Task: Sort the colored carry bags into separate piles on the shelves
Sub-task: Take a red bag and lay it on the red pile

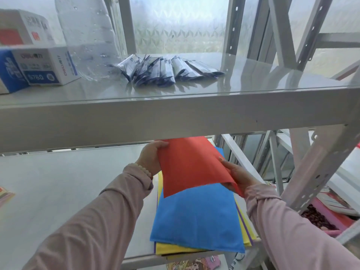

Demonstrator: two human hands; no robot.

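A red carry bag (191, 164) is lifted off a stack on the middle shelf (68, 182). My left hand (151, 155) grips its far left corner, and my right hand (238, 175) holds its right edge, fingers curled under it. Below it lies a blue bag (196, 217) on top of the stack. Yellow bags (175, 250) and a purple edge show under the blue one. The red bag's far end is hidden behind the upper shelf's front beam.
The upper shelf (175, 110) carries several dark foil packets (165, 70), a clear plastic bottle (87, 36) and white and blue boxes (39, 65). Colored sheets (5, 193) lie at the middle shelf's left edge. Metal uprights (319, 168) stand to the right.
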